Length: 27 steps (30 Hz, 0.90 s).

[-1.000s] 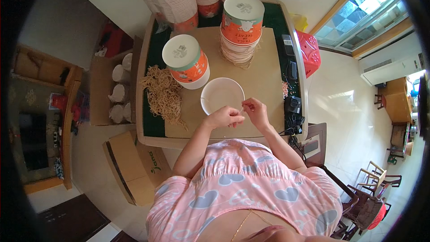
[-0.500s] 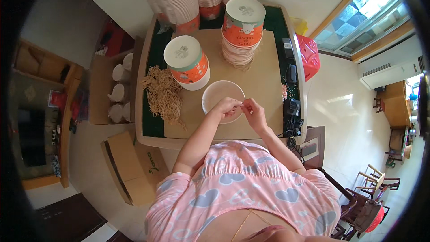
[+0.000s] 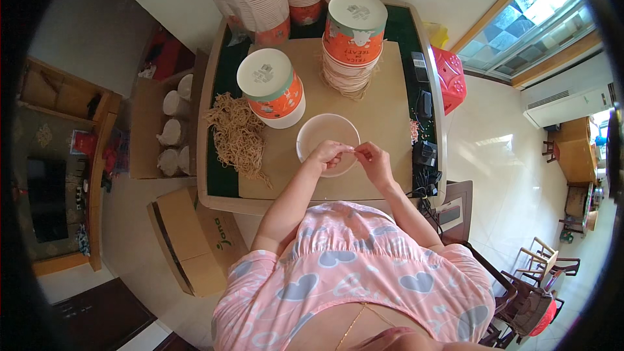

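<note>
A white paper bucket [image 3: 328,131] stands open end up on the cardboard sheet before me. Over its near rim, my left hand [image 3: 330,155] and my right hand [image 3: 375,161] meet fingertip to fingertip, both pinched. Whatever lies between the fingertips is too small to make out. Left of the bucket is a tangled heap of tan paper cords [image 3: 237,136]. Just behind that heap, a short stack of upside-down buckets [image 3: 279,99] has an orange printed wall. A taller upside-down stack [image 3: 354,39] farther back has cords hanging around its lower part.
Tall bagged stacks of buckets [image 3: 257,0] line the back of the table. Black adapters and cables [image 3: 425,154] lie along its right edge, beside small pink bits [image 3: 414,131]. On the left, a carton [image 3: 146,133] holds white cups; a red stool [image 3: 448,81] stands at right.
Both hands stay pinched together over the bucket's near rim; the right hand's fingers have shifted slightly. The whole view has moved a little.
</note>
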Motion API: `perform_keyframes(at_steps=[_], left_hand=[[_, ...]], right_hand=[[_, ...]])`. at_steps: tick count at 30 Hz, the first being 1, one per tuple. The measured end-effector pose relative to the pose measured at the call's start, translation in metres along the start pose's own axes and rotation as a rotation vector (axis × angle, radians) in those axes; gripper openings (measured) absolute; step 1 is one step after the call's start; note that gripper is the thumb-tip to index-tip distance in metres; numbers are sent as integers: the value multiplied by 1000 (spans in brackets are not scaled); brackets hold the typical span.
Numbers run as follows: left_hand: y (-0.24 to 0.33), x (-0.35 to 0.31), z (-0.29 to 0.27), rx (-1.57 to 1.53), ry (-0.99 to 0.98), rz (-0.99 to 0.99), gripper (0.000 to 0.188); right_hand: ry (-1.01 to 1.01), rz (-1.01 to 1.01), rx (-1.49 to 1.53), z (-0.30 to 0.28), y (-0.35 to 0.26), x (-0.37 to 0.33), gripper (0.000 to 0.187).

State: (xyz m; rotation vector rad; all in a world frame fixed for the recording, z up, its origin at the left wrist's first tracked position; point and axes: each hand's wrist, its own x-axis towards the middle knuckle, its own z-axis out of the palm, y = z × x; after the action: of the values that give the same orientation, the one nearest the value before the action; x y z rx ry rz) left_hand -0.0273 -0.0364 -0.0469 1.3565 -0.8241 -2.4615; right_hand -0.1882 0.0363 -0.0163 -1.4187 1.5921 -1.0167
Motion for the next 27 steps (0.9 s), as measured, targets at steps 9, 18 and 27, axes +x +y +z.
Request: perform_keyframes(at_steps=[9, 18, 27], left_hand=[[-6, -1, 11, -30, 64, 111, 9], [-6, -5, 18, 28, 229, 254, 5], [-11, -1, 8, -123, 75, 185, 6]], right_hand=[[26, -139, -151, -6, -6, 7, 7], [-70, -37, -231, -8, -11, 4, 10], [-105, -145, -149, -4, -10, 3, 7]])
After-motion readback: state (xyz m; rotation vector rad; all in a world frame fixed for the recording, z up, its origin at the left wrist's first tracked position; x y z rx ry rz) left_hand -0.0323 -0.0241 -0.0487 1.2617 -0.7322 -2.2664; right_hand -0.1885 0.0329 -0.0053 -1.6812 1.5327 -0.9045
